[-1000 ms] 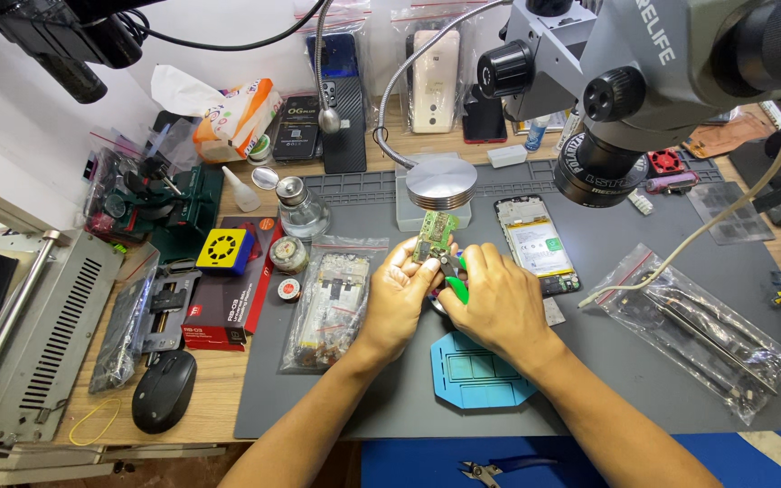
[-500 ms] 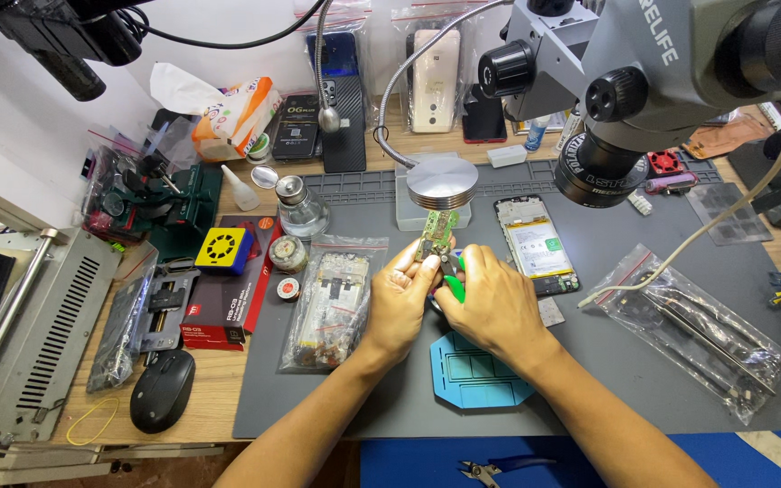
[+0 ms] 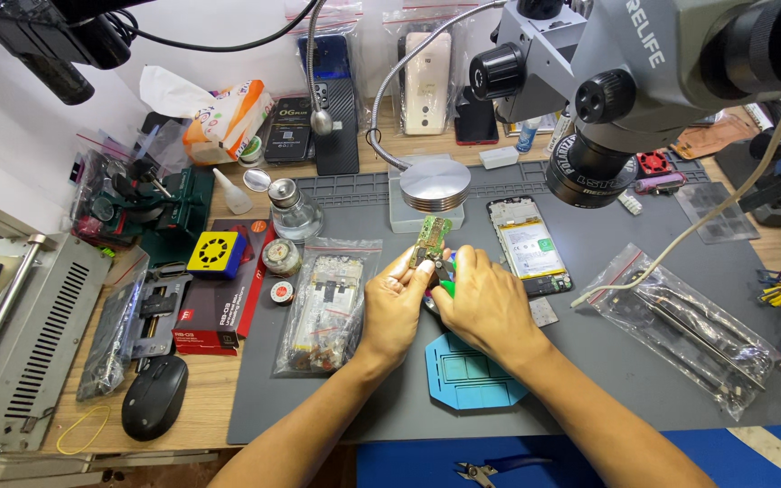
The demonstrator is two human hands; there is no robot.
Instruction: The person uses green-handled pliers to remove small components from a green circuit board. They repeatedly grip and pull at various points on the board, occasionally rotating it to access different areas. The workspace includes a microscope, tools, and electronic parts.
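A: While I watch from the head camera, my left hand (image 3: 392, 303) pinches the lower end of a small green circuit board (image 3: 432, 237), holding it upright above the grey work mat (image 3: 589, 361).

B: And your other hand?

A: My right hand (image 3: 485, 303) is closed around a green-handled tool (image 3: 446, 287), its tip against the board's base; I judge the left steadies so the right can work.

B: What surrounds them?

A: A blue repair jig (image 3: 467, 375) lies just below the hands, an opened phone (image 3: 529, 246) to the right, a bagged set of parts (image 3: 327, 303) to the left, and a microscope (image 3: 630, 86) overhead.
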